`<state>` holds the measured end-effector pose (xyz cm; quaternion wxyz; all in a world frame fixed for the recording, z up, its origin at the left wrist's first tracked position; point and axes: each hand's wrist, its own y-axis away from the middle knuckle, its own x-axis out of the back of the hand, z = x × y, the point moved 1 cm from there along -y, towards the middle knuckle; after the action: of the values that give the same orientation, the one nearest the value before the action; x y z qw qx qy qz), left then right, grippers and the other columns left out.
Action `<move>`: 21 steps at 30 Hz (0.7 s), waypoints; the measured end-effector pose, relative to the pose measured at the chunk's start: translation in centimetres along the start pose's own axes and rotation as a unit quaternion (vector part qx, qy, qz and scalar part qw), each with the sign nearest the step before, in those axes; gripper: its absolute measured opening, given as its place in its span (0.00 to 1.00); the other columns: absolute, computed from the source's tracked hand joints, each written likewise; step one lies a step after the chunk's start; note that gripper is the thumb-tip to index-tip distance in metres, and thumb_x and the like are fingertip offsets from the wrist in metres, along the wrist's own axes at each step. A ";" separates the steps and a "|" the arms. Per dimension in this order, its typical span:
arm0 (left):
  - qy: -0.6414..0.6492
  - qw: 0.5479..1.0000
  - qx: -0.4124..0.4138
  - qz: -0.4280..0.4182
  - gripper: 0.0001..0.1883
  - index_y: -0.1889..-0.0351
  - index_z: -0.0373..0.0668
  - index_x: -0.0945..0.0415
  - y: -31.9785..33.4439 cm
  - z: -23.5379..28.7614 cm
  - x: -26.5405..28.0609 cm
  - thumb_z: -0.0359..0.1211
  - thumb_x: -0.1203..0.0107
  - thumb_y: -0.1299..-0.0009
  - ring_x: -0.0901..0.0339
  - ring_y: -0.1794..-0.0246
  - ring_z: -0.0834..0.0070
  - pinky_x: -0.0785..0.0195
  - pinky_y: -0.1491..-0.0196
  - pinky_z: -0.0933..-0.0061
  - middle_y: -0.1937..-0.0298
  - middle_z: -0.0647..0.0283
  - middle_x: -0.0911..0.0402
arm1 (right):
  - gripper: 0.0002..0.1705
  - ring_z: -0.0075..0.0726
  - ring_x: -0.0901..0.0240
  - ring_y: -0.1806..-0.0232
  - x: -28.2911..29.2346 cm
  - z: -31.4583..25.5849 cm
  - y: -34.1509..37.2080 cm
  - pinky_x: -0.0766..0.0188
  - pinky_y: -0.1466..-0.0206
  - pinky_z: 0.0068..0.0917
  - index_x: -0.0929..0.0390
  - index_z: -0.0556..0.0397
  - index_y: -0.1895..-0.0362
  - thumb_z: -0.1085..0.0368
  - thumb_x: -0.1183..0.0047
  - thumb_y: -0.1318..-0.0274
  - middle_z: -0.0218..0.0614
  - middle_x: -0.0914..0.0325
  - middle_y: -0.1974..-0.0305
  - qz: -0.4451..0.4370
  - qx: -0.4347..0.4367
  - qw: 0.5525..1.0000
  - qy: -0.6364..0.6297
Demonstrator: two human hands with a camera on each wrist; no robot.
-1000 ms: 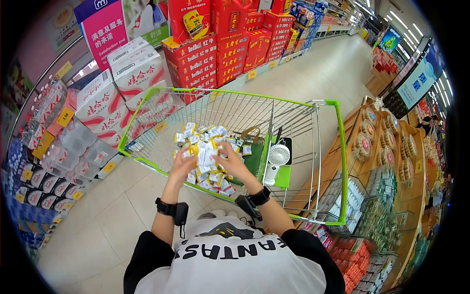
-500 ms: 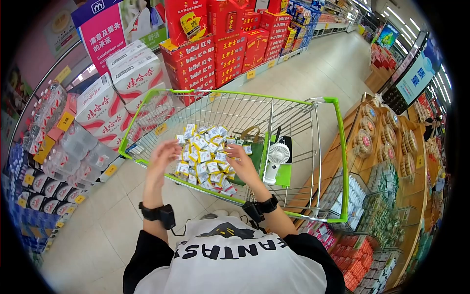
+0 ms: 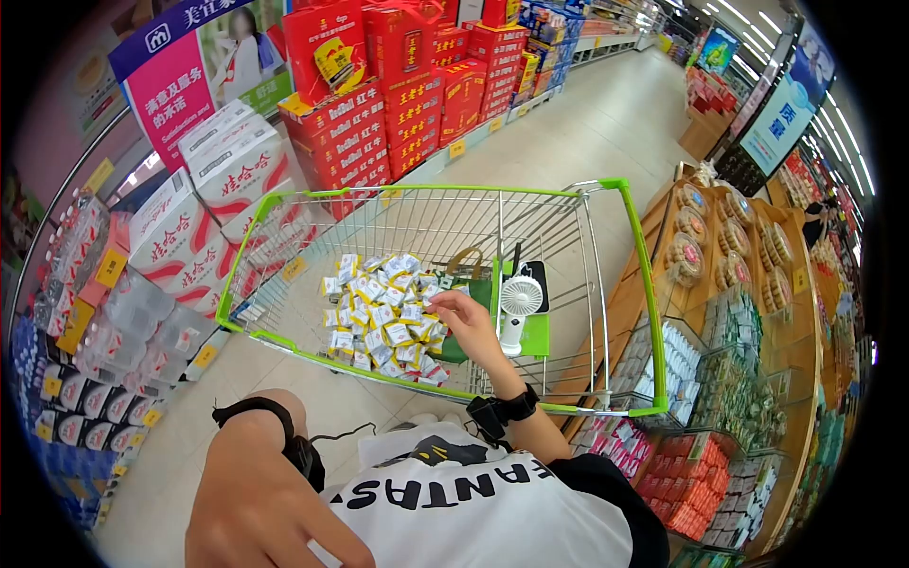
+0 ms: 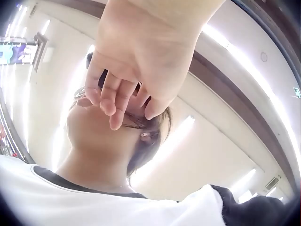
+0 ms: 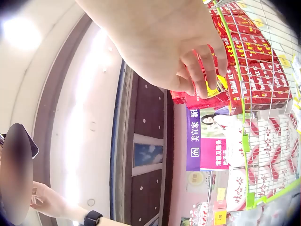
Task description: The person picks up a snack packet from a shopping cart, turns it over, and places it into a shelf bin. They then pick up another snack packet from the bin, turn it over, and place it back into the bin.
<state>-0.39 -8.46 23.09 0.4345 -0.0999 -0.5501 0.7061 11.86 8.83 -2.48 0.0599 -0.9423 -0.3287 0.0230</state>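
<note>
A pile of small white-and-yellow packets (image 3: 383, 317) lies in the wire shopping cart (image 3: 417, 189). At the right edge of the pile is my right hand (image 3: 469, 327), its fingers loosely bent and nothing held. My left hand (image 3: 265, 511) is raised close to the head camera. The left wrist view shows that left hand (image 4: 146, 52) near the face and hair, fingers loosely bent, holding nothing. In the right wrist view the right hand (image 5: 174, 47) hangs relaxed beside the cart's green rim (image 5: 237, 70).
A white handheld fan (image 3: 521, 298) and a green bag (image 3: 480, 298) are in the cart. Red drink cartons (image 3: 346, 142) and white cartons (image 3: 237, 166) stand beyond it. Wooden shelves with packaged food (image 3: 686, 260) line the right side, close to the cart.
Both hands let go of a packet and moved apart. My left hand then came back from the pile and up toward the head. The right hand stayed near the pile.
</note>
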 end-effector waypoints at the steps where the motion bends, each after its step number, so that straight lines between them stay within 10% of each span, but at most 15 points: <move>1: 0.037 0.999 -0.002 -0.022 0.04 0.67 0.50 0.33 -0.2 -0.2 0.0 0.33 0.54 0.39 0.36 0.79 0.79 0.42 0.75 0.80 0.77 0.64 0.30 | 0.10 0.22 0.31 0.60 0.1 -0.2 0.1 0.37 0.66 0.15 0.32 0.56 0.60 0.71 0.59 0.48 0.31 0.27 0.65 -0.003 -0.002 1.000 0.011; 8: 0.087 0.980 -0.021 -0.178 0.05 0.73 0.45 0.31 0.1 -0.5 0.0 0.30 0.58 0.38 0.37 0.78 0.80 0.47 0.77 0.80 0.79 0.68 0.35 | 0.08 0.24 0.31 0.60 0.6 -0.1 0.5 0.37 0.64 0.16 0.31 0.58 0.63 0.72 0.59 0.48 0.33 0.28 0.65 0.021 0.016 1.000 0.004; 21: -0.058 0.975 0.068 -0.202 0.12 0.60 0.38 0.27 2.5 -3.2 3.3 0.28 0.56 0.41 0.32 0.74 0.77 0.38 0.73 0.76 0.72 0.62 0.30 | 0.07 0.25 0.28 0.61 0.9 -0.1 0.7 0.35 0.58 0.19 0.30 0.58 0.65 0.72 0.57 0.50 0.33 0.26 0.67 0.068 -0.021 0.997 -0.003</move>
<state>-1.66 -3.94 20.89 0.5411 0.0844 -0.5340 0.6441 13.02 8.84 -2.43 0.0374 -0.9635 -0.2640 0.0231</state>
